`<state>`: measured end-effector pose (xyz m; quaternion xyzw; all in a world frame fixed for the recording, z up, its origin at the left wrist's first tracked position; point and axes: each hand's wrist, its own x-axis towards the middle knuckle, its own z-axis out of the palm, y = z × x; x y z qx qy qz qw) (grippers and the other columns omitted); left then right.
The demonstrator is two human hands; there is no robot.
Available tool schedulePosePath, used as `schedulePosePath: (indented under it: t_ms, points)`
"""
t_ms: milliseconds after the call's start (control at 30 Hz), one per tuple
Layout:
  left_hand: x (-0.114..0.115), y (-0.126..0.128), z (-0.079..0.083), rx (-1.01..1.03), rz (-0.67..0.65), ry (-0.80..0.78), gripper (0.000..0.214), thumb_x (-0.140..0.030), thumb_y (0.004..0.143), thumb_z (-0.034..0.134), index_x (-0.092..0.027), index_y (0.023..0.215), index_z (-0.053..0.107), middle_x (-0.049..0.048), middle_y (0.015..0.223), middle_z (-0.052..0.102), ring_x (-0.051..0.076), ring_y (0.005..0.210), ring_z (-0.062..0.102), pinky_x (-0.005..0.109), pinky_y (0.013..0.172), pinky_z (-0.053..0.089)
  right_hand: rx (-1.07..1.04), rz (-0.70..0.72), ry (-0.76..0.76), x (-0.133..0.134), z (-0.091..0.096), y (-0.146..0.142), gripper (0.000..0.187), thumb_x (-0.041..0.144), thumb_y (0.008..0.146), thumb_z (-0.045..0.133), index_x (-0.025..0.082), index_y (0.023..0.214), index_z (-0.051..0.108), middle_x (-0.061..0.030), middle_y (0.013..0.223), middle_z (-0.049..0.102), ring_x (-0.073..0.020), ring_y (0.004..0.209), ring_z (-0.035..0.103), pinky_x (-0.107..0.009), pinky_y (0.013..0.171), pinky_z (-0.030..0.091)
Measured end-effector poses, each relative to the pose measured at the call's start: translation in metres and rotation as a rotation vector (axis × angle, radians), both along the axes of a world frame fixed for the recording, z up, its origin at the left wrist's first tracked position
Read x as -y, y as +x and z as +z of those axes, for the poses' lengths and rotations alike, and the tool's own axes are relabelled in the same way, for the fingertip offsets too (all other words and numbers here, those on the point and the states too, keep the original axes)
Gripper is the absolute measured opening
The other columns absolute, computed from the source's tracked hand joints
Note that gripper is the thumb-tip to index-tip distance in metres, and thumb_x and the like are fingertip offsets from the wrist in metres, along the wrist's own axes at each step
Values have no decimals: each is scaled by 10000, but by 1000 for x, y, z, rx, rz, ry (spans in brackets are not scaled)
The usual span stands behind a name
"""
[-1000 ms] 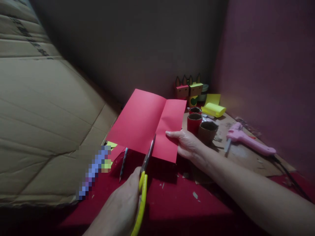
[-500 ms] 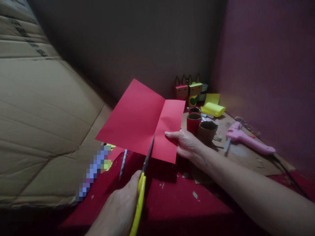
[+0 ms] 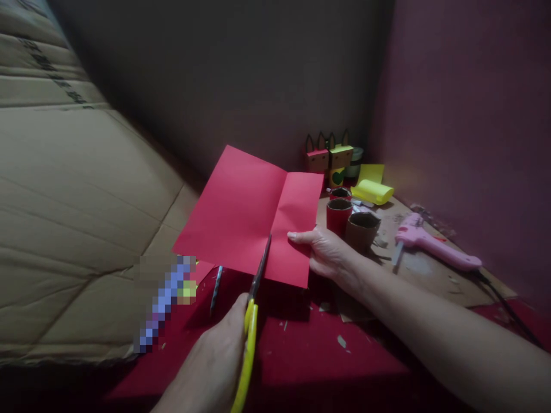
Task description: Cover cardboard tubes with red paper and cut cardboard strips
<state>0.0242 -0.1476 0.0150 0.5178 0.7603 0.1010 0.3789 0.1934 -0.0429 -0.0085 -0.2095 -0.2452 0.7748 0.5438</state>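
Note:
My left hand (image 3: 217, 347) is closed around yellow-handled scissors (image 3: 247, 355), whose dark blades point up and away. The blades lie in a slit along a crease in a sheet of red paper (image 3: 239, 209). To the right of that slit, my right hand (image 3: 327, 249) pinches the narrower strip, thumb on top and fingers hidden underneath. The sheet is held up over the red tabletop (image 3: 297, 350), its wider part spreading to the left.
Behind my right hand stand a red tube (image 3: 339, 215) and a brown cardboard tube (image 3: 362, 229). A pink glue gun (image 3: 434, 244) lies on cardboard at right. Two animal-faced paper figures (image 3: 329, 158) and yellow paper (image 3: 372, 191) are at the back. A large cardboard sheet (image 3: 77, 218) leans at left.
The wider left part of the red paper has tilted slightly, its far corner lower and its left corner shifted right. The scissor handles have shifted slightly right. My right hand keeps its hold.

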Motion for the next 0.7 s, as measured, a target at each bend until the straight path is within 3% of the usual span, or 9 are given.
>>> schedulePosePath:
  t_ms: [200, 333, 433, 533, 700]
  points:
    - [4, -9, 0, -58, -175, 142, 340, -328, 803, 434, -223, 1111, 530, 24, 753, 688, 189, 656, 655, 263, 625, 509, -27, 5, 16, 1, 1, 0, 290, 29, 569, 632, 189, 810, 621, -36, 738, 683, -206, 711, 627, -411, 744, 499]
    - [6, -7, -2, -24, -71, 103, 366, -332, 780, 462, -217, 1117, 546, 25, 739, 686, 199, 640, 661, 274, 631, 512, -22, 32, 7, 0, 0, 0, 284, 30, 551, 643, 177, 793, 614, -45, 755, 683, -220, 763, 633, -410, 765, 495]
    - [6, -6, -2, 21, 32, 82, 332, -386, 769, 488, -188, 1010, 600, 56, 778, 690, 224, 726, 669, 282, 655, 514, -21, 54, 5, -1, -2, 0, 266, 28, 552, 646, 170, 774, 615, -57, 776, 685, -229, 785, 631, -415, 773, 495]
    - [3, -4, -2, 48, 91, 79, 366, -471, 799, 430, -169, 875, 622, 88, 791, 685, 241, 794, 661, 290, 662, 516, -27, 70, 29, -1, -4, 0, 258, 26, 565, 639, 172, 778, 623, -61, 794, 686, -229, 787, 630, -421, 776, 494]
    - [-1, 1, -8, 65, 106, 100, 455, -537, 835, 318, -177, 778, 591, 73, 693, 663, 224, 690, 648, 297, 600, 517, -25, 101, 62, -1, -6, 1, 236, 30, 577, 644, 168, 769, 631, -57, 773, 681, -216, 750, 628, -422, 777, 493]
